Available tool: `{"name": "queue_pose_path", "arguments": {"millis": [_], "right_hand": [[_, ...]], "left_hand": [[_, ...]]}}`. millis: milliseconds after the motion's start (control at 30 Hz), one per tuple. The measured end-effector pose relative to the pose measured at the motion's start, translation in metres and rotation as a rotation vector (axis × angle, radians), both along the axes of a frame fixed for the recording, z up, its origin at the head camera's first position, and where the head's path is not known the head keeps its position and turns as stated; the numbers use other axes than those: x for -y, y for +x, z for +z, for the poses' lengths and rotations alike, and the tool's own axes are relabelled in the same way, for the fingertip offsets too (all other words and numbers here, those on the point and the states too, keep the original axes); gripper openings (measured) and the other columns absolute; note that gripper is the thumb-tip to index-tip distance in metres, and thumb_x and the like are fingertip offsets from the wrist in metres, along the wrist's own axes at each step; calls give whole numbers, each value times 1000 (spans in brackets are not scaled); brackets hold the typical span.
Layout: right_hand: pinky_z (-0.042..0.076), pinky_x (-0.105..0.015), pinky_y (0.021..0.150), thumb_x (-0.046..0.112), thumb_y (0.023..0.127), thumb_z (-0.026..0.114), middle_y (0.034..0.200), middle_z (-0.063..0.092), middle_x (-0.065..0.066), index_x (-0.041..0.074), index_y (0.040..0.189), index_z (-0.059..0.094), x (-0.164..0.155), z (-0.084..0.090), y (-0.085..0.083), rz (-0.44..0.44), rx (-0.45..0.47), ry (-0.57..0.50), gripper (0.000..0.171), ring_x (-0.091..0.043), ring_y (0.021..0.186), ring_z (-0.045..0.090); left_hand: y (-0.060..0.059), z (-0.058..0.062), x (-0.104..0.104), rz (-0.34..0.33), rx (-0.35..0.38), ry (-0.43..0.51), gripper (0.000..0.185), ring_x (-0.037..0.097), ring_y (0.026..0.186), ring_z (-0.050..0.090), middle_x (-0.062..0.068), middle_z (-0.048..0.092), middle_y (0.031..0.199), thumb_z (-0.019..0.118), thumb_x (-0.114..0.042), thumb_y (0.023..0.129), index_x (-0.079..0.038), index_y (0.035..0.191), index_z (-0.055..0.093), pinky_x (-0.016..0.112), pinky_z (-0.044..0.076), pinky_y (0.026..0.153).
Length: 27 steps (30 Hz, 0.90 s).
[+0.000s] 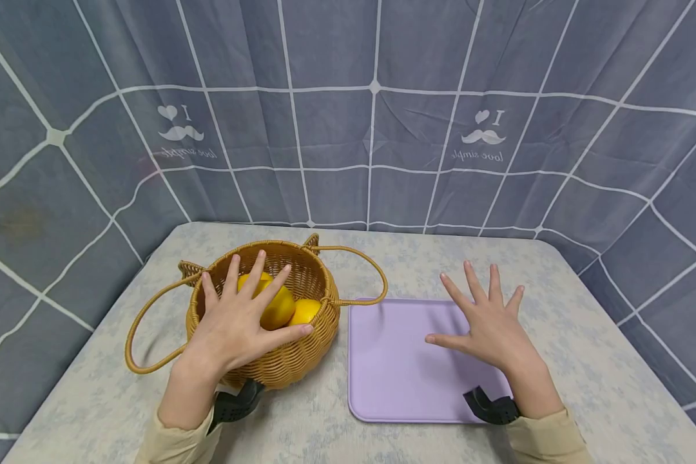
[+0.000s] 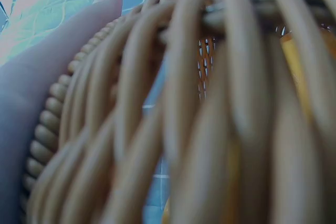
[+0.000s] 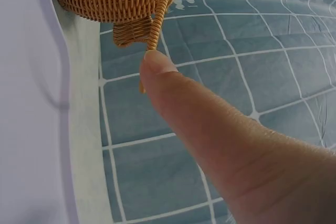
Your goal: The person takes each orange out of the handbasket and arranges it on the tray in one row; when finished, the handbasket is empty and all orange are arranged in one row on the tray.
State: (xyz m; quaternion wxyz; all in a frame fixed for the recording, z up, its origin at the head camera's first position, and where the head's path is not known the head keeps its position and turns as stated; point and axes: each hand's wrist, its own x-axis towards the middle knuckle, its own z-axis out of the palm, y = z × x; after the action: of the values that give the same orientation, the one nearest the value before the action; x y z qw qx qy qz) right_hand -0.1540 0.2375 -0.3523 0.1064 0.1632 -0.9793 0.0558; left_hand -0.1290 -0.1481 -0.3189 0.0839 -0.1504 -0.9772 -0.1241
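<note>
Basket (image 1: 296,362) has left hand (image 1: 239,317) close by, right hand (image 1: 491,325) rightward; both spread, empty; likely pre-grasp, next requiring closure.

Free room over lilac tray (image 1: 394,364) between basket (image 1: 307,351) and right hand (image 1: 492,325), looped handle (image 1: 385,282) at far-left corner.

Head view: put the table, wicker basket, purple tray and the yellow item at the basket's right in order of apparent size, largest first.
1. Table
2. Wicker basket and purple tray: too close to rank, with the right hand covering part of the tray
3. Yellow item, partly hidden
</note>
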Motion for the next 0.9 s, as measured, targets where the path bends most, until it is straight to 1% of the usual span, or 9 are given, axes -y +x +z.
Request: {"name": "queue_pose_path", "arguments": {"millis": [133, 267, 467, 533, 600, 667, 767, 800, 900], "right_hand": [[-2, -81, 90, 80, 67, 57, 154, 6, -20, 23, 150, 27, 2, 1, 1, 6, 35, -12, 105, -47, 135, -15], [1, -78, 94, 74, 70, 60, 156, 1, -17, 24, 151, 23, 4, 2, 1, 62, 120, -89, 102, -45, 137, -14], [13, -71, 100, 62, 76, 66, 157, -3, -6, 28, 151, 19, 11, 6, 2, 202, 241, -283, 95, -37, 140, -7], [19, -68, 101, 57, 78, 68, 157, -1, -4, 28, 151, 20, 15, 7, 1, 252, 271, -354, 92, -34, 141, 0], [22, -63, 103, 51, 80, 69, 157, 3, -3, 27, 151, 21, 19, 9, -1, 305, 295, -420, 89, -31, 142, 6], [25, -59, 104, 46, 82, 70, 156, 8, -2, 26, 150, 23, 25, 12, -5, 353, 295, -457, 86, -28, 141, 12], [29, -53, 105, 37, 84, 71, 154, 16, -2, 23, 150, 26, 36, 19, -12, 434, 280, -510, 81, -24, 140, 19], [30, -51, 105, 33, 84, 71, 154, 19, -2, 21, 149, 27, 39, 21, -15, 463, 275, -533, 79, -24, 139, 21], [35, -45, 104, 21, 85, 71, 151, 26, -1, 17, 147, 31, 53, 29, -22, 553, 279, -614, 74, -21, 136, 28]], "left_hand": [[2, 1, 0, 5, 0, 0, 93, 46, 138, -4, 13, 5, 156, 45, -80, 76, -29, 150, 23, 75, -9, 96], [5, 5, 1, 14, 0, 6, 93, 45, 138, -6, 13, 4, 156, 44, -80, 76, -29, 151, 22, 74, -9, 97], [11, 18, 12, 12, -17, 59, 91, 46, 138, -8, 12, -1, 156, 49, -74, 79, -25, 151, 23, 71, -14, 97], [13, 23, 19, 11, -19, 78, 90, 45, 137, -11, 11, -3, 156, 51, -71, 80, -24, 151, 21, 70, -14, 98], [15, 27, 28, 7, -19, 108, 89, 43, 137, -13, 10, -6, 156, 53, -67, 82, -23, 152, 18, 69, -14, 99], [15, 29, 39, -13, -24, 160, 87, 42, 138, -13, 9, -7, 156, 56, -60, 85, -23, 152, 16, 67, -15, 100], [15, 31, 55, -73, -39, 279, 81, 36, 140, -12, 8, -8, 156, 59, -46, 89, -22, 152, 14, 61, -15, 104], [15, 31, 60, -100, -47, 330, 79, 34, 140, -10, 7, -7, 156, 59, -40, 90, -23, 152, 14, 59, -14, 106], [15, 29, 75, -164, -59, 506, 73, 25, 142, -5, 0, -3, 157, 58, -27, 92, -28, 151, 16, 62, -8, 107]]}}
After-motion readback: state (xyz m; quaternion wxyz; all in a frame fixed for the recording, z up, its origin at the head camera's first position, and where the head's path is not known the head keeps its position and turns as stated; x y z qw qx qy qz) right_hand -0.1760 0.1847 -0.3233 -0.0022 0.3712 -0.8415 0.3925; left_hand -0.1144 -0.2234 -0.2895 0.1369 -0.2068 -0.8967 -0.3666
